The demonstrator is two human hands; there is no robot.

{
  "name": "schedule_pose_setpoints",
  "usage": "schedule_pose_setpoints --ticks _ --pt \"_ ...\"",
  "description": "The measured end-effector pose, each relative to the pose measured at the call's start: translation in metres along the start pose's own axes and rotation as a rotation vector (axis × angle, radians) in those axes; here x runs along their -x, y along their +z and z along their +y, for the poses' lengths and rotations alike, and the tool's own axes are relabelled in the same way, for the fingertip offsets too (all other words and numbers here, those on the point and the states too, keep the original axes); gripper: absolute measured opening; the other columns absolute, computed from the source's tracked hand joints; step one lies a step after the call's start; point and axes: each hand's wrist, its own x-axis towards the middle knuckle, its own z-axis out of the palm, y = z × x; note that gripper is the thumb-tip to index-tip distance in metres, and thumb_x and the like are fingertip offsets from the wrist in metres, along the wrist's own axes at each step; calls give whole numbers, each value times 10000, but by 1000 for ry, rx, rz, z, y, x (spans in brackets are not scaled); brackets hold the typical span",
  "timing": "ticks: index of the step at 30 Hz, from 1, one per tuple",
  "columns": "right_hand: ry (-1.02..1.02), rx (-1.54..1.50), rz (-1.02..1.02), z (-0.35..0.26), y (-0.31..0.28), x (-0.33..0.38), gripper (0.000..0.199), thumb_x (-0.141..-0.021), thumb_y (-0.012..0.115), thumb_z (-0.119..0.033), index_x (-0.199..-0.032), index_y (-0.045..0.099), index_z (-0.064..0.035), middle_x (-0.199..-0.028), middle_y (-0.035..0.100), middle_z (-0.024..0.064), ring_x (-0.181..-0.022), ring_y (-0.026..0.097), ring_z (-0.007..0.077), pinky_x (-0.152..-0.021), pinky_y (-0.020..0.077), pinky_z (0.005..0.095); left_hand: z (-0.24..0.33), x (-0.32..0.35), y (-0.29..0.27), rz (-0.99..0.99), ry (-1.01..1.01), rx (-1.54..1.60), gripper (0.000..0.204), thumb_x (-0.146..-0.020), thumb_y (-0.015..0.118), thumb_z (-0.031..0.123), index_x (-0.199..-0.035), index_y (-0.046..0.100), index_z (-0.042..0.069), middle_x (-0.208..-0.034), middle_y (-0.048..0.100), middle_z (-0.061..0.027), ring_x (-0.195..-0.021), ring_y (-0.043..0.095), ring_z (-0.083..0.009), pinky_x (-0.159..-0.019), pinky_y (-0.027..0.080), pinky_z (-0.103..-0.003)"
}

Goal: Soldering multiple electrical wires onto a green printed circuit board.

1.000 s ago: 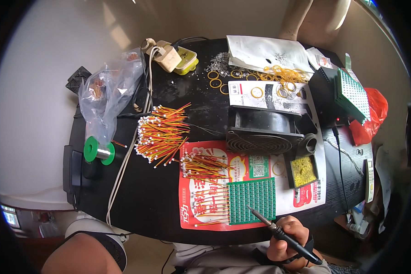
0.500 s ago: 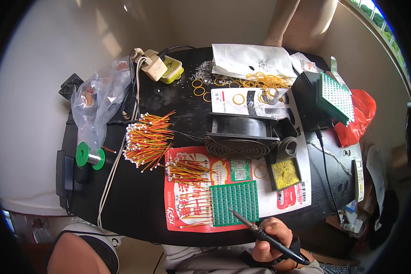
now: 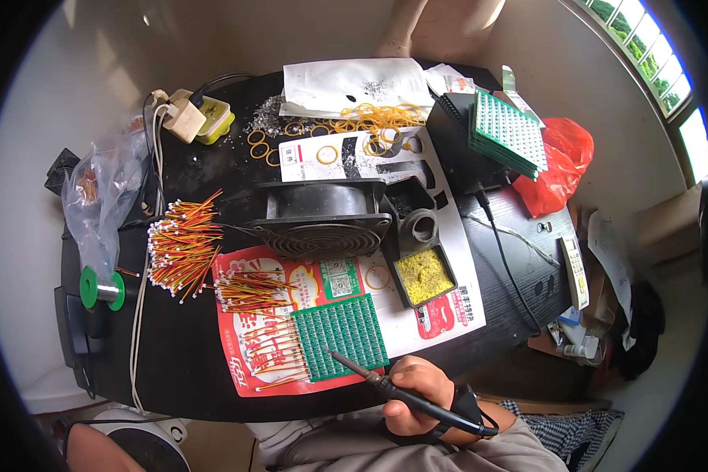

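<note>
My right hand [image 3: 418, 387] is closed around the dark handle of a soldering iron [image 3: 425, 406]. The iron's tip points up and left, over the lower part of a green circuit board panel [image 3: 340, 334]; whether it touches cannot be told. Along the panel's left edge, several red and yellow wires with white connectors [image 3: 271, 358] lie in a row. Above them rests a small bundle of the same wires [image 3: 252, 291], with a larger pile [image 3: 185, 248] farther left. My left hand is out of the picture.
A black fan [image 3: 322, 216] stands beyond the panel, beside a soldering stand with yellow sponge [image 3: 425, 277]. A solder spool [image 3: 102, 289] is at left. Stacked green panels [image 3: 507, 130] lean on a black box, near a red bag [image 3: 558, 161]. Rubber bands [image 3: 377, 118] lie farther back.
The view has swung, so the table and everything on it sit farther left in the picture. My right hand still holds the soldering iron over the panel.
</note>
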Motion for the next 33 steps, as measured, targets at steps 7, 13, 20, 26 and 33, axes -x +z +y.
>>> schedule_pose_setpoints --ticks 7,13,20,26,33 --pt "19 19 29 -2 -1 0 380 -806 773 -147 -1033 541 52 -666 571 130 -512 530 236 -453 407 338 2 2 -6 -7 15 -29 53 -850 590 30 -900 588 14 -768 552 -80 -696 520 -244 -610 411 -343" --pt "5 19 38 1 0 2 384 -806 768 -166 -1024 535 47 -653 562 121 -512 541 234 -463 426 332 1 2 -16 12 25 -28 44 -850 587 23 -890 598 10 -758 561 -79 -687 528 -245 -602 416 -341" --pt "-24 39 209 2 10 8 377 -895 658 -266 -1029 457 23 -634 497 70 -499 487 167 -480 405 289 30 -20 -44 63 120 43 39 -850 584 15 -878 609 6 -746 572 -78 -677 536 -245 -593 421 -339" --pt "22 126 293 -6 30 -3 450 -928 622 -404 -1009 439 -1 -666 486 58 -551 464 127 -527 373 249 28 -80 0 15 354 168 42 -850 582 9 -868 619 3 -736 581 -78 -667 543 -246 -585 425 -338" --pt "87 123 284 -9 29 -2 476 -943 591 -444 -1037 432 -4 -774 451 53 -637 459 141 -609 368 264 3 -84 46 -163 294 87 147 -725 684 -41 -853 635 13 -835 619 -124 -735 610 -300 -660 489 -376"
